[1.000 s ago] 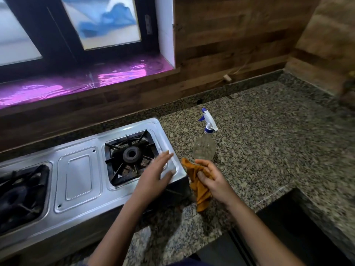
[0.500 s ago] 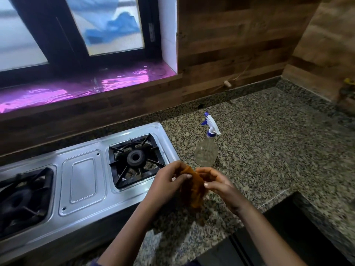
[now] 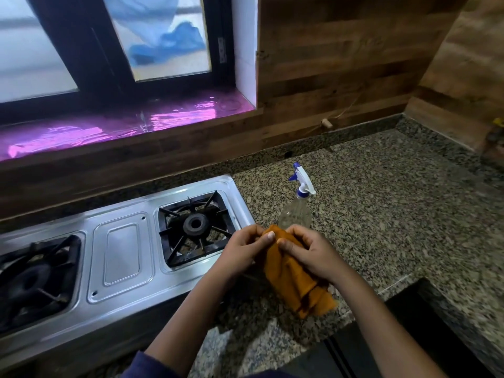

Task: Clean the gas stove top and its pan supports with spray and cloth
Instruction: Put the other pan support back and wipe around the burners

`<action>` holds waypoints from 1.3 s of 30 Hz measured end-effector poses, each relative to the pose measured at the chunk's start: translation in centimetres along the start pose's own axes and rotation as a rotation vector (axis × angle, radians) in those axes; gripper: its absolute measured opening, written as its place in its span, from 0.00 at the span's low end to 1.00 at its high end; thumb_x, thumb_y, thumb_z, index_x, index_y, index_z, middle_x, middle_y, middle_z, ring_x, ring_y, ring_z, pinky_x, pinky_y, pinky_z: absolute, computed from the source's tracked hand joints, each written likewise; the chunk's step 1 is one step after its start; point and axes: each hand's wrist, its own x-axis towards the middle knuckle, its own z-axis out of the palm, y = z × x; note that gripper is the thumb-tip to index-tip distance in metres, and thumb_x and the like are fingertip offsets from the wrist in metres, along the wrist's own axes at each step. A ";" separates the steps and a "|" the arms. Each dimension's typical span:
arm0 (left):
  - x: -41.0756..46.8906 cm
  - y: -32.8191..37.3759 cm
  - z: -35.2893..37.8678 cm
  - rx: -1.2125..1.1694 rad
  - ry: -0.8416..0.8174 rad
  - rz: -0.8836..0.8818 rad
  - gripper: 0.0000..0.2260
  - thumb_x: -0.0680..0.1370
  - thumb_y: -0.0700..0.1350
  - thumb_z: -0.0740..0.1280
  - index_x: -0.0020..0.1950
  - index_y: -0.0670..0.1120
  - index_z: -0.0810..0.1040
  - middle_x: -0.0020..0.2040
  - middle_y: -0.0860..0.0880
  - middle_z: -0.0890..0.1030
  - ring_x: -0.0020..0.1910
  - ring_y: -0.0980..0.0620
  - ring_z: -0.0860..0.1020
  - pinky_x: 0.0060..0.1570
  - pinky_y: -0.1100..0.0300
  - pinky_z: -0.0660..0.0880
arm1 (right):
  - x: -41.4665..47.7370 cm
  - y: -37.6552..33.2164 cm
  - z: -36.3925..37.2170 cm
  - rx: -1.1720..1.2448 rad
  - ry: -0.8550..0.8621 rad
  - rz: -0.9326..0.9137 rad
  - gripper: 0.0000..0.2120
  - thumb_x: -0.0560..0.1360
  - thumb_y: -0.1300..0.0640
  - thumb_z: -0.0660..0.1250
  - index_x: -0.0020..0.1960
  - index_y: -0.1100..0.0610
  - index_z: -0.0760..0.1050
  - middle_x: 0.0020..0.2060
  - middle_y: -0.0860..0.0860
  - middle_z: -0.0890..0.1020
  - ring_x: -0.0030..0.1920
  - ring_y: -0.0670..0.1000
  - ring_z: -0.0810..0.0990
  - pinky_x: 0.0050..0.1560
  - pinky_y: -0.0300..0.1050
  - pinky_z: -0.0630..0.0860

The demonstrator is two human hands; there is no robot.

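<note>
Beside the steel gas stove (image 3: 122, 257): left hand (image 3: 240, 252), right hand (image 3: 308, 249) both closed around crumpled orange cloth (image 3: 294, 279). Fold into flat pad. Then fetch clear spray bottle (image 3: 296, 211).

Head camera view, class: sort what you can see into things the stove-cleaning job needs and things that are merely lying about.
Needed for the job:
- gas stove top
- black pan supports
- spray bottle
- orange cloth, held by left hand and right hand

Merely lying about:
- small cork-like piece on a cord by the wall
- pink film on the window sill
</note>
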 end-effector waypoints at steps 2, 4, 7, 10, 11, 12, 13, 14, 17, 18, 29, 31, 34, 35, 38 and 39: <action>-0.4 -0.2 0.3 -0.078 -0.020 -0.063 0.12 0.77 0.51 0.69 0.46 0.43 0.75 0.33 0.51 0.75 0.32 0.54 0.72 0.32 0.63 0.68 | 0.4 0.3 -0.1 -0.033 -0.037 0.036 0.15 0.73 0.40 0.69 0.47 0.51 0.76 0.39 0.51 0.82 0.41 0.51 0.82 0.43 0.51 0.79; -0.7 -0.4 0.1 -0.081 -0.072 -0.113 0.12 0.77 0.53 0.68 0.47 0.45 0.74 0.35 0.51 0.76 0.35 0.55 0.73 0.34 0.64 0.70 | 0.6 0.5 -0.1 -0.032 -0.066 0.061 0.15 0.73 0.39 0.68 0.48 0.51 0.76 0.41 0.54 0.83 0.43 0.54 0.83 0.44 0.52 0.79; -1.1 -0.7 -0.7 -0.134 -0.164 -0.184 0.15 0.74 0.50 0.73 0.53 0.44 0.74 0.42 0.47 0.81 0.42 0.50 0.79 0.41 0.58 0.75 | 0.7 0.7 -0.3 0.111 -0.057 0.109 0.13 0.76 0.45 0.67 0.51 0.54 0.77 0.42 0.52 0.84 0.44 0.52 0.82 0.45 0.48 0.79; -1.1 -0.2 -1.4 -0.158 -0.185 -0.215 0.19 0.71 0.45 0.75 0.58 0.40 0.75 0.44 0.45 0.81 0.44 0.48 0.80 0.45 0.56 0.77 | 0.7 0.8 -0.5 0.361 -0.028 0.201 0.11 0.78 0.53 0.64 0.57 0.57 0.77 0.44 0.51 0.86 0.44 0.51 0.84 0.43 0.42 0.80; -1.0 0.1 -1.5 -0.151 -0.182 -0.206 0.18 0.70 0.44 0.75 0.56 0.40 0.76 0.42 0.46 0.81 0.42 0.49 0.80 0.43 0.59 0.77 | 0.7 1.0 -0.4 0.396 -0.025 0.219 0.12 0.77 0.53 0.65 0.58 0.57 0.76 0.45 0.52 0.86 0.45 0.50 0.84 0.43 0.42 0.80; -0.9 0.5 -1.6 -0.138 -0.173 -0.192 0.16 0.70 0.43 0.75 0.54 0.41 0.77 0.41 0.47 0.81 0.41 0.50 0.80 0.41 0.61 0.77 | 0.7 0.9 -0.3 0.423 -0.026 0.229 0.14 0.76 0.52 0.65 0.59 0.56 0.76 0.46 0.51 0.86 0.46 0.50 0.84 0.43 0.41 0.80; -0.9 0.8 -1.6 -0.119 -0.155 -0.177 0.15 0.69 0.42 0.76 0.52 0.42 0.78 0.41 0.47 0.81 0.41 0.50 0.81 0.40 0.62 0.77 | 0.7 1.0 -0.2 0.446 -0.027 0.231 0.15 0.74 0.51 0.65 0.58 0.56 0.76 0.46 0.51 0.86 0.46 0.49 0.84 0.44 0.40 0.79; -0.8 1.1 -1.6 -0.093 -0.123 -0.153 0.13 0.68 0.42 0.77 0.50 0.43 0.78 0.41 0.47 0.80 0.41 0.50 0.80 0.41 0.61 0.77 | 0.8 1.1 -0.1 0.464 -0.023 0.238 0.15 0.74 0.51 0.65 0.58 0.56 0.77 0.47 0.51 0.86 0.47 0.49 0.83 0.46 0.40 0.79; -0.8 2.0 -1.4 -0.031 -0.014 -0.104 0.11 0.69 0.42 0.78 0.46 0.44 0.78 0.40 0.47 0.79 0.42 0.49 0.80 0.41 0.56 0.79 | 1.3 1.5 0.5 0.436 0.033 0.248 0.12 0.76 0.51 0.65 0.57 0.54 0.76 0.51 0.54 0.84 0.52 0.51 0.81 0.52 0.44 0.77; -0.8 2.3 -1.2 -0.020 0.023 -0.107 0.11 0.70 0.42 0.77 0.46 0.44 0.78 0.39 0.48 0.79 0.41 0.50 0.81 0.39 0.55 0.79 | 1.5 1.5 0.8 0.380 0.089 0.233 0.10 0.78 0.51 0.65 0.57 0.53 0.75 0.53 0.54 0.83 0.52 0.51 0.81 0.52 0.43 0.78; -0.6 4.7 -1.3 -0.009 -0.036 -0.103 0.02 0.78 0.41 0.69 0.48 0.46 0.77 0.34 0.55 0.78 0.32 0.60 0.77 0.29 0.66 0.72 | 2.3 1.1 1.4 0.493 -0.244 0.211 0.19 0.70 0.56 0.71 0.61 0.57 0.79 0.55 0.55 0.84 0.55 0.53 0.82 0.51 0.42 0.79; -0.5 4.4 -1.5 -0.042 -0.047 -0.101 0.02 0.78 0.41 0.68 0.50 0.45 0.77 0.37 0.54 0.78 0.35 0.59 0.77 0.32 0.65 0.73 | 2.7 1.1 1.2 0.559 -0.272 0.243 0.17 0.69 0.59 0.70 0.58 0.58 0.80 0.53 0.56 0.84 0.54 0.53 0.83 0.50 0.43 0.79; -0.1 3.7 -2.0 -0.124 0.032 -0.086 0.06 0.77 0.40 0.70 0.53 0.46 0.77 0.40 0.51 0.80 0.38 0.57 0.78 0.35 0.63 0.75 | 3.9 0.7 1.2 0.588 -0.240 0.294 0.22 0.68 0.60 0.72 0.62 0.59 0.77 0.54 0.58 0.84 0.52 0.56 0.83 0.49 0.48 0.81; 0.2 3.3 -2.4 -0.144 0.099 -0.087 0.07 0.77 0.40 0.70 0.53 0.45 0.78 0.40 0.51 0.80 0.38 0.56 0.78 0.36 0.63 0.75 | 4.5 0.5 1.3 0.550 -0.198 0.307 0.23 0.67 0.61 0.74 0.62 0.59 0.77 0.53 0.58 0.84 0.51 0.57 0.83 0.49 0.49 0.81; 0.9 2.1 -4.1 -0.007 0.380 -0.025 0.07 0.76 0.41 0.71 0.54 0.45 0.79 0.42 0.48 0.82 0.40 0.52 0.79 0.39 0.59 0.74 | 7.0 -0.5 1.5 0.299 0.009 0.349 0.20 0.68 0.60 0.78 0.57 0.56 0.76 0.50 0.56 0.84 0.49 0.56 0.84 0.50 0.53 0.82; 1.0 1.7 -4.9 0.108 0.464 0.007 0.07 0.76 0.43 0.71 0.53 0.47 0.79 0.44 0.49 0.82 0.42 0.52 0.80 0.39 0.61 0.75 | 8.2 -0.8 1.5 0.227 0.079 0.350 0.19 0.69 0.58 0.77 0.56 0.53 0.74 0.49 0.53 0.84 0.48 0.55 0.84 0.50 0.52 0.82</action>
